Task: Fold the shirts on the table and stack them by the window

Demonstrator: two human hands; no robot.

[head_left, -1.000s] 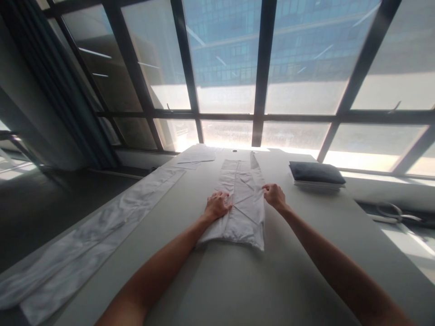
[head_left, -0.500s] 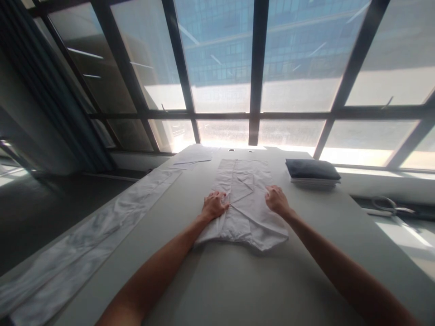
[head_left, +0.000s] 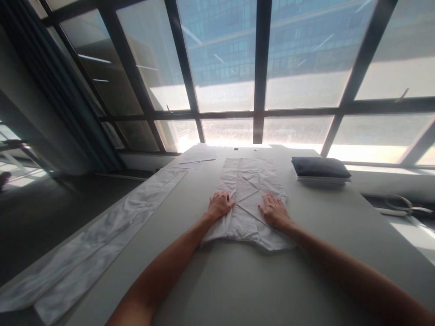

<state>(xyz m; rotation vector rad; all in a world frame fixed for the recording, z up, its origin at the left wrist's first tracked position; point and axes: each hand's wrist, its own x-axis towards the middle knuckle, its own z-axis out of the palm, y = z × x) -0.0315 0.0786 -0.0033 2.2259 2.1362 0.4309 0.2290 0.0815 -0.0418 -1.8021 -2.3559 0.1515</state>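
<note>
A folded white garment (head_left: 246, 226) lies on the pale table (head_left: 224, 280) in front of me, with seam lines and creases crossing its middle. At its left part my left hand (head_left: 220, 204) rests with curled fingers, gripping the cloth near a lengthwise fold; the fingertips are partly hidden. My right hand (head_left: 274, 211) lies flat on the right part of the garment, fingers stretched out and pressing on it. The lower edge of the cloth is wavy and spreads out towards me.
A stack of folded cloth with a dark piece on top (head_left: 319, 168) stands at the back right. White papers (head_left: 197, 156) lie at the far left. Long white fabric (head_left: 112, 231) runs along the left edge. Beyond the table are large windows (head_left: 224, 68) and a dark curtain (head_left: 50, 86).
My right hand has gone from curled at the garment's right side to lying flat on it, further in. The left hand stays at about the same spot. The view has shifted slightly.
</note>
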